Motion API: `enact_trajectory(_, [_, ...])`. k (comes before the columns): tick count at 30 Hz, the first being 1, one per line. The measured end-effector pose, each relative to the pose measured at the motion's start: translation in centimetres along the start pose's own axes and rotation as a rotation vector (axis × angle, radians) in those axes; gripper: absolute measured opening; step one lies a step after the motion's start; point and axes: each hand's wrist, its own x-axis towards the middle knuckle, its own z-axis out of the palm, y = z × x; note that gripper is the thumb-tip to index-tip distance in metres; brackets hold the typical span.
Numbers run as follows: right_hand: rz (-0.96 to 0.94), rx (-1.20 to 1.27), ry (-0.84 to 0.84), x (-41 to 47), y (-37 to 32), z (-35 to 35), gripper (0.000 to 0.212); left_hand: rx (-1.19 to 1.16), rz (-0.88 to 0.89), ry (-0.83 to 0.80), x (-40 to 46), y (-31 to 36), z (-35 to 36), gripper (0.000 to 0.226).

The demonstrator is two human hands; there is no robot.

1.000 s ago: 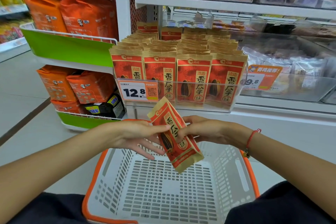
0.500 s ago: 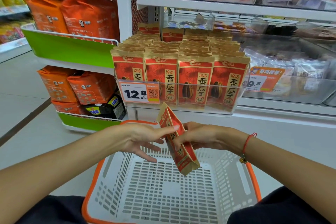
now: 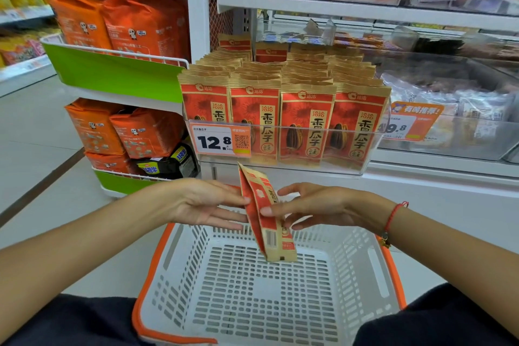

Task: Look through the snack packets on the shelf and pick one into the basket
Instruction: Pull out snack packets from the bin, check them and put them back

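— Bags, orange ones (image 3: 146,25), stacked on the side rack with the green front panels (image 3: 112,73), far left. What's next to them?

— The clear bin on the shelf (image 3: 280,168), packed with rows of red-and-gold snack packets (image 3: 306,123) standing upright. A price tag reading 12.8 (image 3: 220,141) is clipped to its front, left end.

— And the hands?

— Both are out in front, below that bin and above the basket. The left hand (image 3: 205,205) has its palm turned up and its fingers stretched out nearly straight, fingertips touching the left face of one red packet (image 3: 264,216). It's not wrapped around anything, just steadying.

— So the packet is between them?

— Yes, turned edge-on toward us, tilted, top corner pointing up at the bin, bottom end hanging down just over the far inside of the basket (image 3: 362,261). It isn't resting on the basket floor.

— The right hand?

— The right hand (image 3: 323,205), with a red cord bracelet (image 3: 393,216) at the wrist, pinches the packet's right side: the thumb lies on the face toward us and fingers sit behind it.

— Further right?

— Another clear bin of pale bagged goods (image 3: 449,109) with an orange price label (image 3: 410,123).
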Motion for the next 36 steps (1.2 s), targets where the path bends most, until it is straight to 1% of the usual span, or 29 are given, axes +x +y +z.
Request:
enact_trajectory(1, [0.006,-0.014,0.038,0.2,0.0,0.1,0.070,-0.018,0.002,0.017,0.2,-0.2,-0.2,0.034])
enact_trajectory(3, [-0.005,-0.097,0.124,0.5,0.0,0.2,0.069,-0.064,-0.005,0.034,0.3,-0.5,-0.2,0.034])
enact_trajectory(6, [-0.048,-0.243,0.189,0.7,-0.2,0.3,0.050,-0.063,-0.015,0.056,0.2,-0.8,-0.1,0.034])
enact_trajectory(8, [-0.088,-0.272,0.209,0.7,-0.2,0.3,0.032,-0.047,-0.020,0.077,0.2,-0.9,-0.2,0.036])
enact_trajectory(9, [-0.113,-0.265,0.228,0.6,-0.2,0.4,0.027,-0.040,-0.029,0.083,0.1,-0.8,-0.2,0.035])
enact_trajectory(11, [-0.169,-0.218,0.280,0.6,-0.2,0.4,0.028,-0.040,-0.050,0.072,-0.2,-0.5,0.1,0.032])
enact_trajectory(15, [-0.205,-0.242,0.358,1.0,-0.1,0.5,0.028,-0.043,-0.062,0.106,-0.7,0.0,0.7,0.040])
enact_trajectory(17, [-0.221,-0.259,0.396,1.5,0.2,0.2,0.028,-0.036,-0.056,0.061,-1.2,0.2,1.0,0.033])
enact_trajectory(19, [-0.244,-0.251,0.425,2.0,0.6,0.0,0.029,0.034,-0.048,0.024,-1.8,0.4,1.1,0.023])
enact_trajectory(22, [-0.266,-0.266,0.440,2.2,0.8,-0.1,0.029,0.166,-0.057,0.021,-1.7,0.3,1.0,0.024])
enact_trajectory(24, [-0.274,-0.313,0.448,2.3,0.9,0.0,0.029,0.196,-0.063,0.017,-1.6,0.2,1.0,0.024])
enact_trajectory(30, [-0.245,-0.339,0.483,2.6,0.9,0.3,0.030,0.186,-0.024,0.068,-1.6,0.4,0.8,0.009])
enact_trajectory(33, [-0.256,-0.347,0.513,2.6,0.8,0.5,0.027,0.176,-0.007,0.099,-1.5,0.4,0.9,0.007])
enact_trajectory(36, [-0.232,-0.351,0.463,2.4,0.7,0.9,0.026,0.185,-0.005,0.122,-1.4,0.2,1.0,0.009])
